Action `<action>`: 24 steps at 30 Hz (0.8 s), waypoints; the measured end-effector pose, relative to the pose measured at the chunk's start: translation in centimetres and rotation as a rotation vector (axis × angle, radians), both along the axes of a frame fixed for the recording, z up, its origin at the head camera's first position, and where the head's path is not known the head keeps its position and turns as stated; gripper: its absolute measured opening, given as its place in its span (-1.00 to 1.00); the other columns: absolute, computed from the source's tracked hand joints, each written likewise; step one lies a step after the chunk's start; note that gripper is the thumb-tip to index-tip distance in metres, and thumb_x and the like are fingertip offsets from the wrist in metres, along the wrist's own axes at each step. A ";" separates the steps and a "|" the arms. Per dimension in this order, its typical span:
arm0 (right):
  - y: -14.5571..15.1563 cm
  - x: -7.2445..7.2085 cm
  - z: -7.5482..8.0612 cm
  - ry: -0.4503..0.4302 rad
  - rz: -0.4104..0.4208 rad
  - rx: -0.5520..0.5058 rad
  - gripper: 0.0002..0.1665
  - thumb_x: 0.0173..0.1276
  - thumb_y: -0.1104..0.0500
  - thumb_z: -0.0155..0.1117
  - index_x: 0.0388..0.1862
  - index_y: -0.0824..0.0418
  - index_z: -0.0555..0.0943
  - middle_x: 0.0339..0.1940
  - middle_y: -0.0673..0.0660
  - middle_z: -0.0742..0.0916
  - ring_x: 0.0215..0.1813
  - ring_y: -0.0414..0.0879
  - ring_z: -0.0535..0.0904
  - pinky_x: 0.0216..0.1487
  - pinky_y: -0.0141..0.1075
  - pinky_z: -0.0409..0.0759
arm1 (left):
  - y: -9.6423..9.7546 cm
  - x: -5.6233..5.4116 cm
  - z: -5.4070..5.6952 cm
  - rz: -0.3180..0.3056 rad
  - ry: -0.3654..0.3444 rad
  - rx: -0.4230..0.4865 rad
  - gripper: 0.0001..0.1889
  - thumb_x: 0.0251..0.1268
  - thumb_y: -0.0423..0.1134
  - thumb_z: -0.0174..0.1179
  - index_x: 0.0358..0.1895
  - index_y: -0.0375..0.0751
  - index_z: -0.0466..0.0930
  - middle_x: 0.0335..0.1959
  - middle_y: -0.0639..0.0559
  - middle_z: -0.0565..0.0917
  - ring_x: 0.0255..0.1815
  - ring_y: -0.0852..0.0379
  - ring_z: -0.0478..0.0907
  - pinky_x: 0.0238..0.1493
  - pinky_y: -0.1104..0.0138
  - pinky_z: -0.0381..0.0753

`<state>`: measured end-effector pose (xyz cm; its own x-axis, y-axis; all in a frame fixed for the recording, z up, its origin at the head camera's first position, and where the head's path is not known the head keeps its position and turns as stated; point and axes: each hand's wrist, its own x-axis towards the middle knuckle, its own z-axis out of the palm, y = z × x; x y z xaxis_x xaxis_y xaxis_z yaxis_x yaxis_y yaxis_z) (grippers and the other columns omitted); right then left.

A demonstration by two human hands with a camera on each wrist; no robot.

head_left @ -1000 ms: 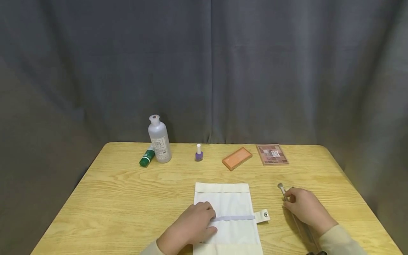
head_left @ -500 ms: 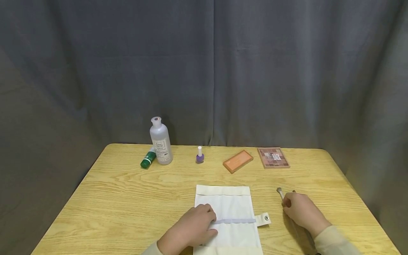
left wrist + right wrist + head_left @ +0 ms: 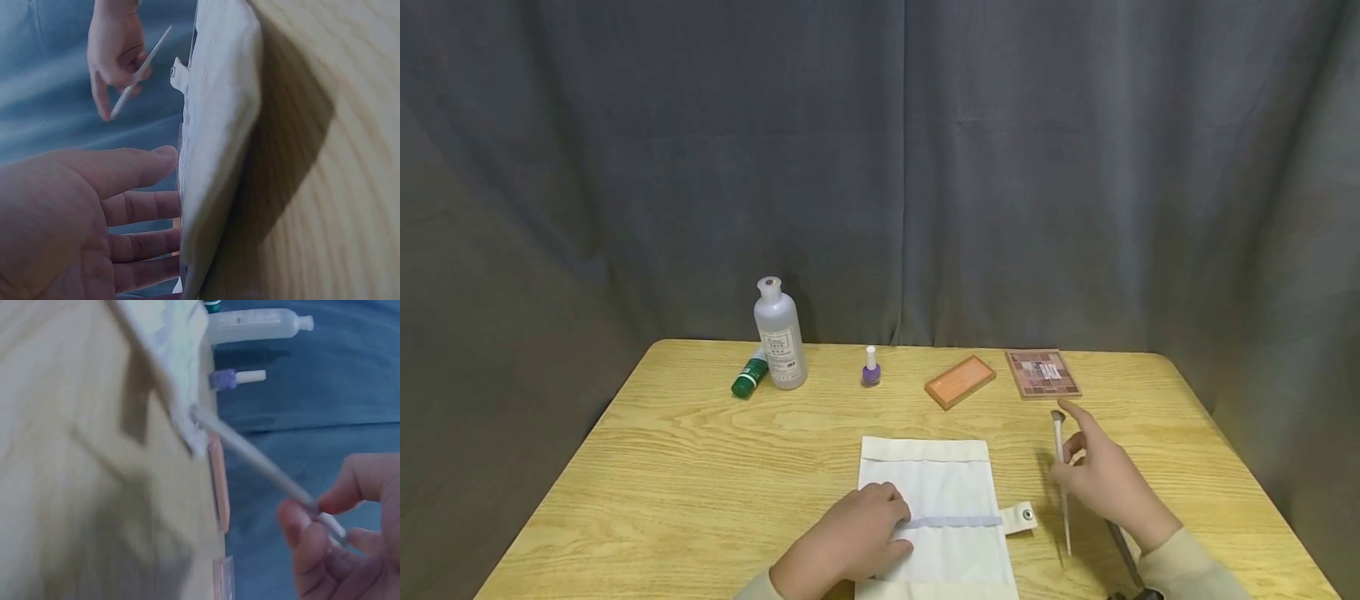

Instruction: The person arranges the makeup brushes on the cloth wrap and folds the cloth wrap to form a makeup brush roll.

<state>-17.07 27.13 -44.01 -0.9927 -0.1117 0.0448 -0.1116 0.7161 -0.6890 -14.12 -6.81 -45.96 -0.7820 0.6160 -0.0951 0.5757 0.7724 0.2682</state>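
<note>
My left hand (image 3: pixel 853 533) rests on a white cloth roll-up pouch (image 3: pixel 951 483) laid flat on the table, its fingers extended and relaxed against the fabric. Across the pouch runs a pale lilac band (image 3: pixel 955 522), and a tab with a metal snap (image 3: pixel 1019 517) sticks out to the right. To the right of that tab, my right hand (image 3: pixel 1105 479) pinches a slim makeup brush (image 3: pixel 1059 442) between thumb and fingers, index finger stretched out. The brush's pale handle (image 3: pixel 256 459) slants above the tabletop in the right wrist view.
A dark-handled stick (image 3: pixel 1122 550) lies beside the right forearm. Along the back stand a clear bottle (image 3: pixel 780 342), a green tube (image 3: pixel 748 377) and purple nail polish (image 3: pixel 871 372). An orange case (image 3: pixel 960 381) and an eyeshadow palette (image 3: pixel 1043 373) lie farther right, before a grey curtain (image 3: pixel 880 167).
My right hand has lifted the makeup brush off the tabletop and turned it more upright in the head view, with the index finger now extended. The left hand has stayed on the pouch.
</note>
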 end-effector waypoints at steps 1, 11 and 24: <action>-0.2 -0.1 0.3 0.008 -0.004 -0.040 0.09 0.19 0.37 0.26 0.64 0.16 -0.04 -0.20 0.17 0.56 -0.61 -0.21 0.37 -0.62 -0.32 0.40 | 0.0 0.0 0.0 -0.001 0.002 0.000 -0.68 0.32 0.05 0.31 -0.03 -0.06 0.74 -0.04 0.12 0.63 -0.03 0.18 0.53 0.04 0.28 0.56; -3.1 -1.3 1.4 0.133 -0.010 -0.335 0.11 0.19 0.52 0.20 0.65 0.17 -0.06 -0.15 0.30 0.56 -0.43 -0.06 0.64 -0.42 -0.32 0.58 | 0.0 0.0 0.0 0.002 -0.010 0.006 -0.68 0.32 0.06 0.31 -0.05 -0.07 0.72 -0.04 0.12 0.63 -0.02 0.18 0.55 0.05 0.29 0.56; -7.7 -4.1 0.6 0.051 0.102 -0.535 0.05 0.27 0.55 0.11 0.65 0.05 -0.02 -0.20 0.30 0.50 -0.46 0.11 0.66 -0.38 -0.21 0.67 | -0.2 0.0 -0.2 -0.011 0.009 0.012 -0.69 0.31 0.06 0.31 -0.01 0.01 0.76 -0.01 0.13 0.64 0.01 0.17 0.55 0.06 0.29 0.56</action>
